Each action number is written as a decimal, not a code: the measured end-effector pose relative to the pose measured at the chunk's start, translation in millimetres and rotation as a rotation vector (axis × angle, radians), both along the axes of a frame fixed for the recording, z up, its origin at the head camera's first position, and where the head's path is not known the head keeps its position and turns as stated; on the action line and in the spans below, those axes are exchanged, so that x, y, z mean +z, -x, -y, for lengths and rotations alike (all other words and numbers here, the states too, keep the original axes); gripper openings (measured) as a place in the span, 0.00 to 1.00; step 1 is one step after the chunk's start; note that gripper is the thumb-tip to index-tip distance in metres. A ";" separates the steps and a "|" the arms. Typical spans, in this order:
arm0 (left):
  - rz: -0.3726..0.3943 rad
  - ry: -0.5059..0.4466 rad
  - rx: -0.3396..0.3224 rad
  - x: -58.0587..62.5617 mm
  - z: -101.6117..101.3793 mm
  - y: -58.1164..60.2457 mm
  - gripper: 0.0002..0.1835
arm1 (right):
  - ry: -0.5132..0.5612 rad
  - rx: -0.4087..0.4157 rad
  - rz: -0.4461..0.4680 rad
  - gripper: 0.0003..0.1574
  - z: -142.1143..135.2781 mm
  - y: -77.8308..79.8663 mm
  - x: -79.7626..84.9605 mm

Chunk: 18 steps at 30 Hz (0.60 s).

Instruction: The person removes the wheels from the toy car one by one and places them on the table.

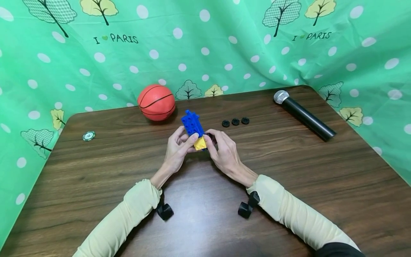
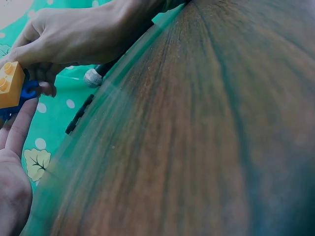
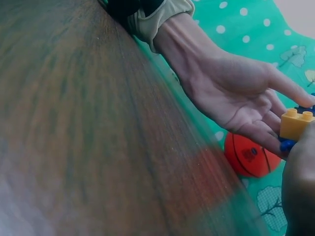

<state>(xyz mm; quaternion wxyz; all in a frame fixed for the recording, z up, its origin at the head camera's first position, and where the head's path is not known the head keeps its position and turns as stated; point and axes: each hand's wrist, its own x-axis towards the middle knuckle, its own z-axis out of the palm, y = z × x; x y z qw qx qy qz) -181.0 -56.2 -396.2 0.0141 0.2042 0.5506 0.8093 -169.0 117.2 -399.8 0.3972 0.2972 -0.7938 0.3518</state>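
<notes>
Above the middle of the table, both hands hold a toy car of building bricks [image 1: 193, 123], with a blue body and a yellow brick [image 1: 200, 143] at its near end. My left hand [image 1: 174, 151] grips it from the left, thumb on top and fingers underneath. At its right side, my right hand [image 1: 225, 152] pinches a small black wheel [image 1: 210, 136] against the car, mostly covered by the fingers. A blue hook-like part [image 2: 29, 89] shows under the yellow brick in the left wrist view. Beyond the hands, three black wheels [image 1: 236, 122] lie in a row.
A red toy basketball [image 1: 156, 102] stands at the back, left of the car. The black microphone [image 1: 305, 116] lies at the right rear. Far left on the wooden table [image 1: 112, 171] is a green-and-white poker chip [image 1: 89, 136]. A green curtain [image 1: 179, 46] hangs behind.
</notes>
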 end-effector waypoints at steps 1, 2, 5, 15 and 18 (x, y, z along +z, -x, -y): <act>0.000 0.000 0.004 -0.1 0.1 -0.1 0.22 | 0.002 0.002 -0.002 0.27 0.2 0.6 -0.1; -0.002 -0.002 0.005 -0.1 0.2 -0.3 0.22 | 0.002 0.004 -0.005 0.27 0.4 1.2 -0.1; -0.001 -0.030 0.019 -0.7 1.5 -0.5 0.20 | 0.026 0.006 -0.017 0.25 -1.1 4.5 1.3; 0.026 -0.106 -0.032 -3.0 8.8 2.2 0.24 | -0.031 0.064 0.028 0.29 -12.9 10.5 5.6; 0.028 -0.107 -0.029 -2.9 9.7 3.0 0.23 | -0.053 0.044 0.038 0.29 -18.5 10.8 7.4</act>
